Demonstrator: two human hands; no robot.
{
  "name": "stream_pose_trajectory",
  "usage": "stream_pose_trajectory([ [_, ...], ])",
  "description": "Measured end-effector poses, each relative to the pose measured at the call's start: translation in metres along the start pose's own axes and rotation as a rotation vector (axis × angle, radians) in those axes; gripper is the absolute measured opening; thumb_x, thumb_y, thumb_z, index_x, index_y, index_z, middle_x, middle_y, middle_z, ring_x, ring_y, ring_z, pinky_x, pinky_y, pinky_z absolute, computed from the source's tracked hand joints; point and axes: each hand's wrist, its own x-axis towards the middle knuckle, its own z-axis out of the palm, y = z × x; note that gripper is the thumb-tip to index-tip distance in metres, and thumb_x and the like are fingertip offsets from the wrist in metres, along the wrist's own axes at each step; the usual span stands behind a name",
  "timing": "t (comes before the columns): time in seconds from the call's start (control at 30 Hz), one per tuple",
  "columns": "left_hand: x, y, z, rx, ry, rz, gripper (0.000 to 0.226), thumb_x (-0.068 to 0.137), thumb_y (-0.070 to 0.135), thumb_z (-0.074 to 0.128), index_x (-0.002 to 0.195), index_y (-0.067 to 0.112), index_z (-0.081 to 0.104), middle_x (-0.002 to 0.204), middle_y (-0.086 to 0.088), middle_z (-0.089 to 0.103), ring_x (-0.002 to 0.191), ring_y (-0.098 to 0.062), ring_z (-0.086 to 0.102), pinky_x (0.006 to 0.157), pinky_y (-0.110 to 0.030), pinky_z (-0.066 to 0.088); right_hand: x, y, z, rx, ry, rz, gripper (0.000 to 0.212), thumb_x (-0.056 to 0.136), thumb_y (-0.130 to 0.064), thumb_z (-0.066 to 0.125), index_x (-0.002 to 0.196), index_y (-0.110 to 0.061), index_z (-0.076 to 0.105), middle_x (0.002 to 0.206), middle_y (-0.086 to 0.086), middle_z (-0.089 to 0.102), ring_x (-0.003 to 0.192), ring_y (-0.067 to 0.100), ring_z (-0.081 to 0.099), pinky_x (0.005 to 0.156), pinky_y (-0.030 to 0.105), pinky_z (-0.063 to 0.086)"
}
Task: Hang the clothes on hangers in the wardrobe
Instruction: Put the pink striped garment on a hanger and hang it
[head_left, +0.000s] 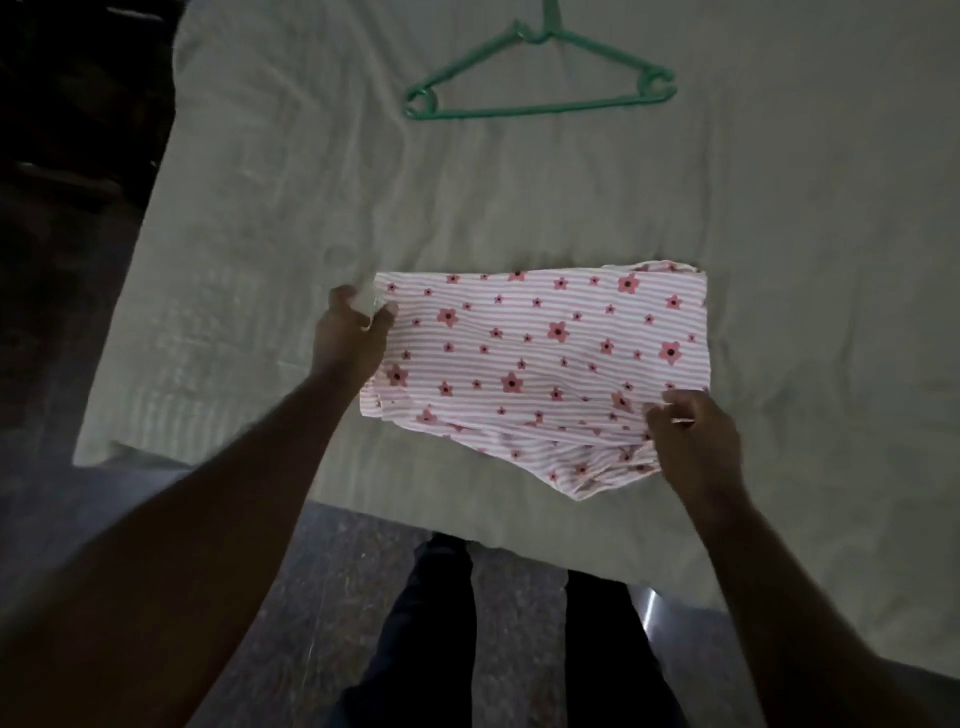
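Here the left hand (353, 335) and right hand (688, 441) pinch corners of the floral garment (545, 358).

Bed (779, 182) with garment (535, 358), hanger (540, 109)

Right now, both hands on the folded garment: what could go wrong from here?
1. The striped garment lies folded in layers. The left hand and right hand pinch only its edges, so a lift may catch some layers and drop the rest.
2. The green hanger lies far up the bed sheet, apart from the garment. With both hands busy, one must let go to reach it.
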Motion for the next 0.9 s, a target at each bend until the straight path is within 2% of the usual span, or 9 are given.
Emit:
stream_pose_trajectory([
  [0.13, -0.02, -0.029, 0.011, -0.006, -0.173, -0.151, 0.085, 0.073, 0.053, 0.079, 0.135, 0.008, 0.045, 0.122, -0.005, 0.061, 0.109, -0.024, 0.061, 0.093, -0.034, 0.048, 0.033, 0.048, -0.009, -0.006, 0.11, 0.21, 0.044, 0.081, -0.04, 0.073, 0.103, -0.001, 0.07, 0.098, 0.021, 0.071, 0.098, 0.037, 0.065, 0.091, 0.042, 0.049],
  [0.2, -0.023, -0.047, 0.019, -0.046, -0.201, -0.168, 0.084, 0.057, 0.064, 0.083, 0.119, 0.014, 0.059, 0.111, 0.004, 0.068, 0.097, -0.017, 0.067, 0.087, -0.034, 0.055, 0.04, 0.061, -0.007, 0.082, -0.009, 0.325, 0.048, 0.08, -0.05, 0.069, 0.086, -0.003, 0.072, 0.07, 0.013, 0.065, 0.074, 0.032, 0.063, 0.077, 0.045, 0.053],
  [0.27, -0.016, -0.067, 0.027, -0.095, -0.238, -0.186, 0.086, 0.043, 0.07, 0.085, 0.109, 0.017, 0.068, 0.102, 0.003, 0.074, 0.09, -0.016, 0.071, 0.084, -0.039, 0.059, 0.042, 0.061, -0.002, 0.206, -0.116, 0.401, 0.042, 0.081, -0.046, 0.073, 0.095, -0.006, 0.073, 0.068, 0.005, 0.062, 0.061, 0.021, 0.057, 0.055, 0.035, 0.047],
  [0.43, -0.025, -0.03, 0.016, -0.378, -0.251, -0.245, 0.024, 0.068, 0.018, 0.084, 0.087, 0.011, 0.071, 0.088, -0.005, 0.073, 0.072, -0.016, 0.071, 0.071, -0.036, 0.061, 0.041, 0.045, -0.002, 0.536, -0.26, 0.566, 0.031, 0.083, -0.018, 0.075, 0.109, -0.002, 0.068, 0.07, 0.004, 0.069, 0.053, 0.016, 0.063, 0.051, 0.024, 0.047],
  [0.53, -0.027, 0.021, -0.005, -0.589, -0.286, -0.23, 0.006, 0.086, 0.013, 0.071, 0.082, 0.015, 0.066, 0.071, 0.002, 0.066, 0.053, -0.008, 0.061, 0.047, -0.02, 0.051, 0.048, 0.001, -0.047, 0.918, -0.25, 0.427, 0.029, 0.086, 0.001, 0.064, 0.114, 0.009, 0.064, 0.076, 0.006, 0.075, 0.066, 0.016, 0.072, 0.059, 0.03, 0.059],
  [0.63, -0.016, 0.083, -0.042, -0.788, -0.312, -0.207, 0.005, 0.089, 0.016, 0.067, 0.084, 0.016, 0.067, 0.073, 0.0, 0.065, 0.052, -0.007, 0.056, 0.048, -0.018, 0.045, 0.059, -0.055, -0.115, 1.063, -0.192, 0.245, 0.022, 0.058, -0.006, 0.081, 0.079, -0.004, 0.074, 0.077, 0.005, 0.076, 0.072, 0.014, 0.073, 0.061, 0.027, 0.059],
  [0.7, -0.011, 0.124, -0.069, -0.878, -0.353, -0.161, 0.004, 0.088, 0.017, 0.068, 0.085, 0.014, 0.067, 0.079, -0.004, 0.062, 0.052, -0.008, 0.052, 0.047, -0.018, 0.042, 0.066, -0.082, -0.156, 1.026, -0.13, 0.127, 0.015, 0.072, 0.002, 0.076, 0.063, -0.009, 0.072, 0.067, 0.001, 0.073, 0.063, 0.01, 0.07, 0.053, 0.02, 0.054],
  [0.77, -0.008, 0.161, -0.085, -0.923, -0.39, -0.047, 0.005, 0.089, 0.018, 0.067, 0.089, 0.014, 0.068, 0.082, -0.002, 0.065, 0.058, -0.009, 0.052, 0.05, -0.017, 0.043, 0.079, -0.107, -0.186, 0.983, -0.063, 0.016, 0.026, 0.091, 0.005, 0.058, 0.072, -0.011, 0.065, 0.061, -0.005, 0.071, 0.061, 0.006, 0.069, 0.055, 0.016, 0.052],
  [0.9, -0.014, 0.203, -0.09, -0.888, -0.352, 0.125, 0.016, 0.088, 0.017, 0.067, 0.103, 0.015, 0.061, 0.077, -0.001, 0.063, 0.056, -0.012, 0.047, 0.044, -0.016, 0.04, 0.078, -0.139, -0.227, 1.022, 0.061, -0.128, 0.028, 0.089, 0.006, 0.058, 0.091, -0.02, 0.048, 0.079, 0.0, 0.066, 0.069, 0.013, 0.07, 0.057, 0.021, 0.053],
])
